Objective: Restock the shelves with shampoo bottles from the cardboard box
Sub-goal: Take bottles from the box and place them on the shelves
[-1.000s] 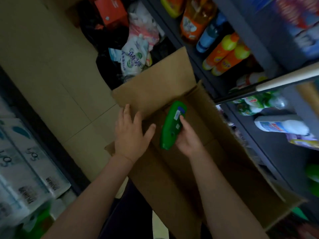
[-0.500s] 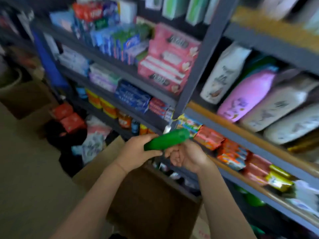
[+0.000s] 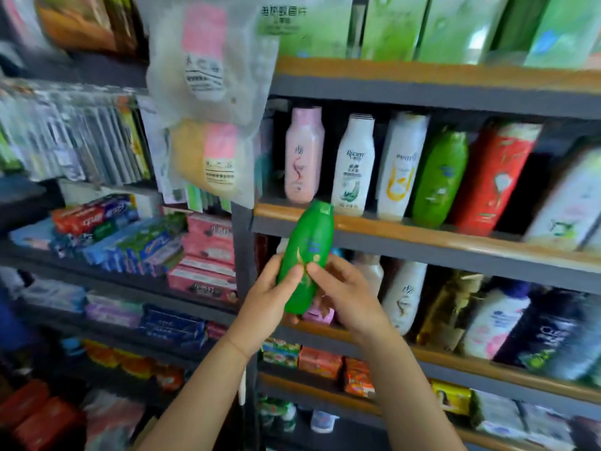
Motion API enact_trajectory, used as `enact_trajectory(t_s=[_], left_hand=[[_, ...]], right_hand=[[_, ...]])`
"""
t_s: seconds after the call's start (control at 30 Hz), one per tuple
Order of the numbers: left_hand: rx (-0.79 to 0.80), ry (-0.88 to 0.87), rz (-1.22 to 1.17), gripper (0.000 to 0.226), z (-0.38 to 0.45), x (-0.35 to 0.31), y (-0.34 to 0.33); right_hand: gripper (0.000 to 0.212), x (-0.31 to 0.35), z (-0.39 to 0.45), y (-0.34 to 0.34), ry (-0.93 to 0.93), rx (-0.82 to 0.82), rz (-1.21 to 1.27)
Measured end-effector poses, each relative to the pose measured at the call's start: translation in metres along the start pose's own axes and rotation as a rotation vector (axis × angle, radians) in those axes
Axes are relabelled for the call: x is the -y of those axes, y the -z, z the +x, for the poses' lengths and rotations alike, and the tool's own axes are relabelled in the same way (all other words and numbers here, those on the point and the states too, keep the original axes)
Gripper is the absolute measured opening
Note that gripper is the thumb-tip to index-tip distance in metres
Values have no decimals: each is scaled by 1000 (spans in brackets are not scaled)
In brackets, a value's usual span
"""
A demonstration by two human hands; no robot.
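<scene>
A green shampoo bottle (image 3: 309, 252) stands nearly upright in front of me, cap up, held between both hands. My left hand (image 3: 271, 294) grips its lower left side and my right hand (image 3: 346, 294) holds its lower right side. The cap reaches the wooden lip of the shampoo shelf (image 3: 422, 236). On that shelf stand a pink bottle (image 3: 304, 157), two white bottles, a matching green bottle (image 3: 440, 180) and a red one. The cardboard box is out of view.
A grey upright post (image 3: 242, 255) divides the shelving. Toothpaste boxes (image 3: 130, 236) fill the left shelves. More bottles (image 3: 487, 323) line the shelf below, soap packs under that. Plastic bags (image 3: 208, 92) hang from the upper left shelf. Green cartons sit on top.
The bottle went from lying in the box to being raised upright at shelf height. My view swung up from the box to the shelves, and both hands now hold the bottle.
</scene>
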State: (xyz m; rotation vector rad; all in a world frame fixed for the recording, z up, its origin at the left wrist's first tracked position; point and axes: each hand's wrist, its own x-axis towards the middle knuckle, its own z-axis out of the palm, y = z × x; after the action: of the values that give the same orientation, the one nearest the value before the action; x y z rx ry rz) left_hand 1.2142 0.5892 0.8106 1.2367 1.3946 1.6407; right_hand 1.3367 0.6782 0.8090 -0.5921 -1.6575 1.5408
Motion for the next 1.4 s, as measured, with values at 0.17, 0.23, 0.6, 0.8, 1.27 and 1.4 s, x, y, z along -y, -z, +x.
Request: enact_trajectory(t_s=[0.17,0.23,0.6,0.8,1.27,1.4], left_hand=[[-24,-137,16,23,34,-41,-8],[-33,-213,74,28,48,-56,-5],[100,-333,432,51,99,-86,-74],[241,-314,380,52,103,-93,-128],[234,-237,516,61,111,-89,-158],[251,-221,558,67,116,-84,-161]], right_hand=[[14,54,20,8,250,-69,-125],[17,74,28,13,340,-123,-162],[24,124,25,97,537,-515,-527],[26,124,13,149,428,-451,-689],[41,109,28,169,235,-525,-814],[41,107,30,172,199,-582,-912]])
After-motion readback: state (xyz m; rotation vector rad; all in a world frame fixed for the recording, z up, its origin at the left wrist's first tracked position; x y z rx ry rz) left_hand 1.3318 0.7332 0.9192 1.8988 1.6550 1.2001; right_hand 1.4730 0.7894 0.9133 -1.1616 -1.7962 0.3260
